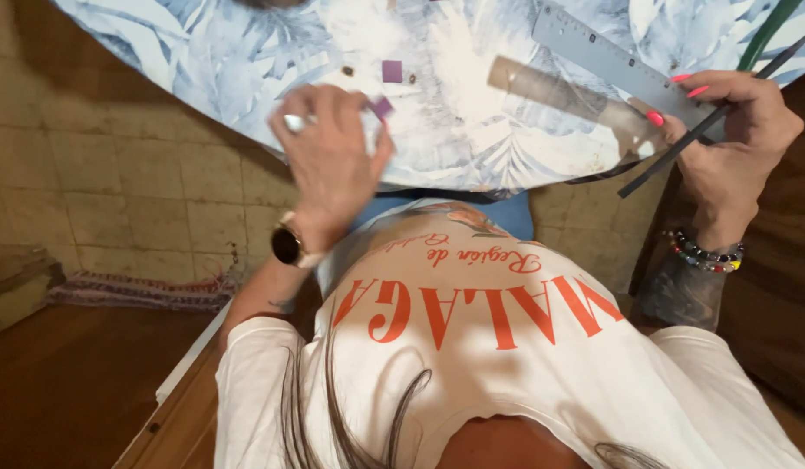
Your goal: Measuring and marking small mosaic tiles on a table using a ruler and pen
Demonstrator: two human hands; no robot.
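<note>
My left hand (331, 156) pinches a small purple square (382, 108) at the near edge of the leaf-print table (246, 78), likely to lift it. My right hand (732, 143), closed around a dark stick (715, 117), steadies the ruler (611, 56) beside the clear tube (559, 91).

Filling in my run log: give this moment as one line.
left hand: holds small purple square | right hand: holds dark strip, ruler | surface: leaf-print table
</note>
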